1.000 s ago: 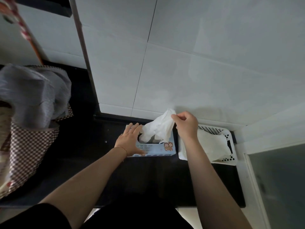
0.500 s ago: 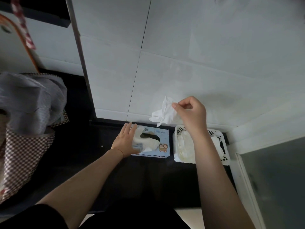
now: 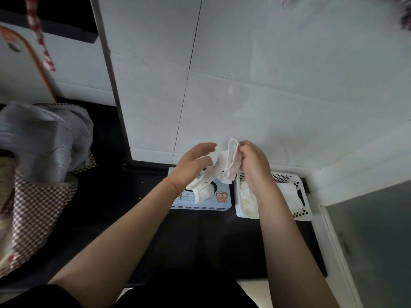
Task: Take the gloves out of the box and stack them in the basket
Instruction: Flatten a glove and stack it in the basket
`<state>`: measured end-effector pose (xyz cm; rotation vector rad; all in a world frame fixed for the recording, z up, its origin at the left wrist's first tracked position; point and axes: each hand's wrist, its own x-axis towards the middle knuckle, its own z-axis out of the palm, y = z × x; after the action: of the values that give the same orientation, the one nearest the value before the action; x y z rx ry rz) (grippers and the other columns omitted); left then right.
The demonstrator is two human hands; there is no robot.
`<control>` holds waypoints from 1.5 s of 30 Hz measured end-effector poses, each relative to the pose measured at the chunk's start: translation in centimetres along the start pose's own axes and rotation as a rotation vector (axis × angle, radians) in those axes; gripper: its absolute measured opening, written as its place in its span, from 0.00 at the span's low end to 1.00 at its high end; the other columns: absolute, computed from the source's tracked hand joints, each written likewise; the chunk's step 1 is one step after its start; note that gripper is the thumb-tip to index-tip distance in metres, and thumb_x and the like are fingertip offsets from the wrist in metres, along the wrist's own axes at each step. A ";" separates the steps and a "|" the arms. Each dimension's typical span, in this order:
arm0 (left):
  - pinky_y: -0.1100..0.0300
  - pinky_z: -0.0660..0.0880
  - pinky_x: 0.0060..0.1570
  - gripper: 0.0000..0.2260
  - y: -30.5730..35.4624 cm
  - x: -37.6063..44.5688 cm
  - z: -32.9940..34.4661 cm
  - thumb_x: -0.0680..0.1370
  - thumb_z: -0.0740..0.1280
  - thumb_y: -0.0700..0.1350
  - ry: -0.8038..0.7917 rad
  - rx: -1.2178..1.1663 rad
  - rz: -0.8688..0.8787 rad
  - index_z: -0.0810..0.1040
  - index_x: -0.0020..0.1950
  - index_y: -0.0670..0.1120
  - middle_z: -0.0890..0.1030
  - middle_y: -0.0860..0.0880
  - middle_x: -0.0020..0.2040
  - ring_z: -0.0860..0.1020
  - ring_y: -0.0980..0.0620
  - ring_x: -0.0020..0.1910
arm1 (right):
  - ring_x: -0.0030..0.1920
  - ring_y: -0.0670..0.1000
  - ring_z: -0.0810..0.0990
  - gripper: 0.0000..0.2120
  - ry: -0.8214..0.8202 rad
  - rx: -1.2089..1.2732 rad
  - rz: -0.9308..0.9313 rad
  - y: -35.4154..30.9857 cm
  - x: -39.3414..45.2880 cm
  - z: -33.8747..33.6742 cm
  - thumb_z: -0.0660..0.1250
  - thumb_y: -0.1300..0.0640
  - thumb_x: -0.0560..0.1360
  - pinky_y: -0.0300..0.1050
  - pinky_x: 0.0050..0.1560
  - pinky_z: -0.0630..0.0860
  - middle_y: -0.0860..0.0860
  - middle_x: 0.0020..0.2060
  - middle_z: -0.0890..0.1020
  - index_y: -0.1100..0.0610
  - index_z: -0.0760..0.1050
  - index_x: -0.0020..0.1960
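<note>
Both forearms reach forward over the desk (image 3: 200,241). Right hand (image 3: 253,165) fingers pinch a glove (image 3: 230,162). Left hand (image 3: 193,165) fingers curl apart beside it, above the box (image 3: 213,201)

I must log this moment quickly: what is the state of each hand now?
Left hand: open, fingers relaxed beside the glove, holding nothing clearly.
Right hand: closed on the glove, held above the box.

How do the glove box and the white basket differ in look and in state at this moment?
The glove box is pale blue card with a cartoon print; the basket is white plastic with round holes in its walls. The glove box has a closed top with one opening, from which a glove sticks out; the basket is fully open on top and holds gloves lying inside. Both stand side by side on the dark counter.
</note>
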<state>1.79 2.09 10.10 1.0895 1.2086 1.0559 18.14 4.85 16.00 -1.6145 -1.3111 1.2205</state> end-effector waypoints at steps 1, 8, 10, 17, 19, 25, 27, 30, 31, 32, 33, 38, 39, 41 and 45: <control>0.60 0.73 0.61 0.17 0.6 0.1 -0.1 0.77 0.66 0.39 -0.063 0.004 -0.009 0.78 0.64 0.53 0.80 0.54 0.61 0.76 0.57 0.62 | 0.33 0.45 0.70 0.10 -0.015 0.016 0.024 0.0 -0.1 0.2 0.56 0.61 0.76 0.41 0.37 0.68 0.45 0.31 0.71 0.58 0.74 0.40; 0.59 0.70 0.40 0.06 1.6 -0.3 -0.2 0.77 0.71 0.45 -0.087 0.051 -0.059 0.78 0.42 0.46 0.75 0.49 0.38 0.72 0.53 0.36 | 0.37 0.52 0.75 0.13 -0.087 0.134 0.125 0.7 -0.3 0.4 0.60 0.50 0.77 0.44 0.38 0.74 0.50 0.32 0.75 0.54 0.72 0.36; 0.61 0.71 0.38 0.06 1.8 -0.4 -0.2 0.77 0.71 0.45 -0.058 0.027 -0.053 0.78 0.43 0.45 0.75 0.49 0.38 0.73 0.54 0.35 | 0.43 0.50 0.82 0.22 -0.194 0.014 0.080 1.2 -0.5 0.1 0.62 0.34 0.73 0.45 0.44 0.78 0.50 0.41 0.83 0.53 0.78 0.47; 0.63 0.71 0.32 0.08 2.6 -0.3 -0.3 0.79 0.68 0.43 0.020 0.005 -0.070 0.74 0.41 0.42 0.75 0.46 0.36 0.73 0.52 0.32 | 0.49 0.54 0.84 0.09 -0.206 -0.175 -0.045 2.1 -0.8 -0.1 0.71 0.55 0.72 0.50 0.52 0.79 0.48 0.45 0.85 0.48 0.80 0.52; 0.62 0.71 0.31 0.09 2.7 -0.3 -0.5 0.78 0.70 0.43 0.017 -0.009 -0.074 0.74 0.42 0.41 0.74 0.44 0.37 0.73 0.51 0.32 | 0.46 0.53 0.83 0.05 -0.142 -0.209 -0.072 2.0 -0.7 -0.2 0.68 0.56 0.74 0.45 0.46 0.77 0.47 0.41 0.84 0.50 0.81 0.48; 0.56 0.73 0.37 0.07 2.5 -0.5 -0.3 0.68 0.74 0.45 -0.021 0.085 -0.054 0.75 0.39 0.48 0.78 0.47 0.36 0.75 0.49 0.34 | 0.33 0.44 0.72 0.17 -0.042 -0.233 -0.098 1.2 -1.0 -0.5 0.67 0.43 0.77 0.40 0.38 0.68 0.43 0.31 0.74 0.57 0.78 0.41; 0.59 0.74 0.35 0.06 2.6 -0.4 -0.1 0.72 0.73 0.41 0.011 0.097 -0.045 0.76 0.42 0.46 0.79 0.49 0.36 0.75 0.51 0.33 | 0.45 0.42 0.80 0.14 -0.140 -0.202 -0.078 1.2 -1.1 -0.7 0.69 0.41 0.75 0.40 0.45 0.74 0.42 0.43 0.81 0.50 0.79 0.52; 0.63 0.73 0.31 0.04 2.9 -0.4 -0.1 0.75 0.71 0.39 0.004 0.057 -0.031 0.77 0.45 0.44 0.80 0.48 0.37 0.76 0.53 0.31 | 0.56 0.44 0.79 0.28 -0.296 -0.266 -0.087 1.5 -1.4 -0.5 0.77 0.41 0.67 0.42 0.54 0.78 0.43 0.56 0.78 0.42 0.71 0.64; 0.63 0.73 0.31 0.04 3.1 -0.5 0.0 0.76 0.71 0.39 -0.005 0.053 -0.026 0.77 0.45 0.44 0.81 0.47 0.37 0.76 0.53 0.32 | 0.54 0.44 0.80 0.29 -0.283 -0.298 -0.098 1.4 -1.5 -0.4 0.78 0.43 0.67 0.42 0.52 0.78 0.43 0.55 0.78 0.43 0.71 0.64; 0.62 0.74 0.32 0.04 3.0 -0.4 -0.1 0.76 0.71 0.40 -0.007 0.054 -0.022 0.77 0.45 0.44 0.81 0.47 0.38 0.77 0.52 0.32 | 0.52 0.46 0.80 0.26 -0.254 -0.312 -0.105 1.4 -1.6 -0.2 0.77 0.47 0.68 0.42 0.50 0.79 0.43 0.54 0.78 0.44 0.72 0.63; 0.61 0.74 0.34 0.04 3.0 -0.4 -0.2 0.76 0.72 0.40 -0.004 0.064 -0.019 0.77 0.44 0.44 0.81 0.47 0.38 0.77 0.52 0.33 | 0.49 0.48 0.81 0.21 -0.214 -0.314 -0.113 1.4 -1.5 0.0 0.75 0.50 0.70 0.42 0.46 0.79 0.44 0.51 0.79 0.46 0.74 0.61; 0.68 0.67 0.26 0.06 3.2 -0.5 -0.8 0.76 0.71 0.36 -0.022 0.069 -0.013 0.75 0.44 0.42 0.75 0.51 0.32 0.71 0.59 0.25 | 0.36 0.46 0.76 0.05 -0.104 -0.319 -0.159 1.0 -1.2 -0.6 0.65 0.58 0.75 0.42 0.38 0.72 0.48 0.40 0.81 0.52 0.79 0.47; 0.70 0.66 0.26 0.06 3.3 -0.6 -0.9 0.76 0.71 0.35 -0.023 0.077 -0.011 0.75 0.44 0.41 0.74 0.52 0.32 0.70 0.61 0.23 | 0.34 0.46 0.74 0.05 -0.106 -0.310 -0.155 1.0 -1.1 -0.9 0.64 0.58 0.75 0.40 0.36 0.71 0.48 0.37 0.79 0.54 0.79 0.46; 0.70 0.68 0.28 0.06 3.2 -0.6 -1.2 0.75 0.71 0.34 -0.025 0.105 0.004 0.75 0.44 0.40 0.76 0.51 0.33 0.72 0.60 0.25 | 0.33 0.47 0.69 0.07 -0.115 -0.296 -0.154 0.7 -1.2 -1.3 0.64 0.56 0.76 0.40 0.36 0.67 0.49 0.34 0.74 0.59 0.77 0.44; 0.54 0.80 0.47 0.06 2.6 -0.3 -1.8 0.75 0.72 0.36 -0.058 0.199 0.015 0.80 0.47 0.47 0.82 0.44 0.43 0.81 0.49 0.41 | 0.32 0.48 0.63 0.11 -0.046 -0.290 -0.174 0.4 -1.2 -1.8 0.63 0.57 0.77 0.44 0.36 0.61 0.50 0.30 0.66 0.63 0.71 0.38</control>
<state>-0.15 2.37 12.63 1.2750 1.2801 0.9229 19.95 3.64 16.40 -1.6354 -1.6824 1.0024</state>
